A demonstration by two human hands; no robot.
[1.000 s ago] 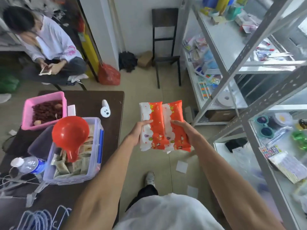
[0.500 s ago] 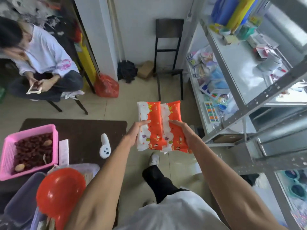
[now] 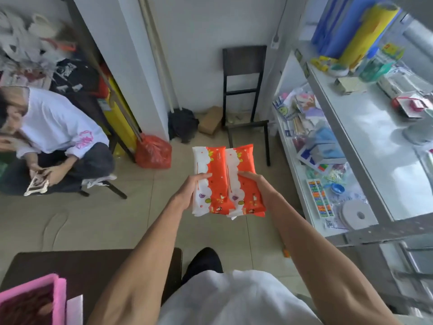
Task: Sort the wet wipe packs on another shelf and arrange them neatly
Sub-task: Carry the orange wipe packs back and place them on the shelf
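Mid-air above floor, beside metal shelf [image 3: 346, 127]: left hand [image 3: 187, 192] and right hand [image 3: 259, 186] clamp wet wipe packs [image 3: 225, 181] side by side. Likely soft, slick film, light; grip long edges.

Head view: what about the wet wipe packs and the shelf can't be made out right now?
- Wet wipe packs: print too small and blurred to read; whether more packs lie beneath the two on top is hidden by them and by the left hand and right hand.
- Metal shelf: cut off by the right edge; glare washes out its upper surface.
- Shelf items: blurred, contents unclear.
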